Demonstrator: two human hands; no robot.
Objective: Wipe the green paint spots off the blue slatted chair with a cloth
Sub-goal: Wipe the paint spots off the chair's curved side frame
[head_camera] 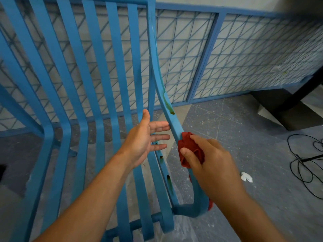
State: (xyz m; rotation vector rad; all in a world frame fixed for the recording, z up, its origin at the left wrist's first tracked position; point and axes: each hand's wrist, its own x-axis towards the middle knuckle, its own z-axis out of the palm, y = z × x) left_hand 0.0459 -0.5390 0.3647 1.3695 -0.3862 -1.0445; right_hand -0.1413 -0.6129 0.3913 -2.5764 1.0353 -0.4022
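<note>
The blue slatted chair (97, 95) fills the left and middle of the head view. Along its right curved armrest runs a green paint streak (168, 103), ending in a dark drip. More greenish stains sit by the holes in the side rail (169, 180). My right hand (209, 165) grips a bunched red cloth (190, 149) and presses it against the armrest, just below the streak. My left hand (145, 138) is held with fingers straight, palm toward the armrest, its fingertips at the inner side of the rail.
A blue wire-mesh fence (244, 55) stands behind the chair. The floor is grey speckled tile. A crumpled white scrap (246, 176) lies on it to the right, near a tangle of black cable (307, 159). A dark table or bench (297, 102) stands at far right.
</note>
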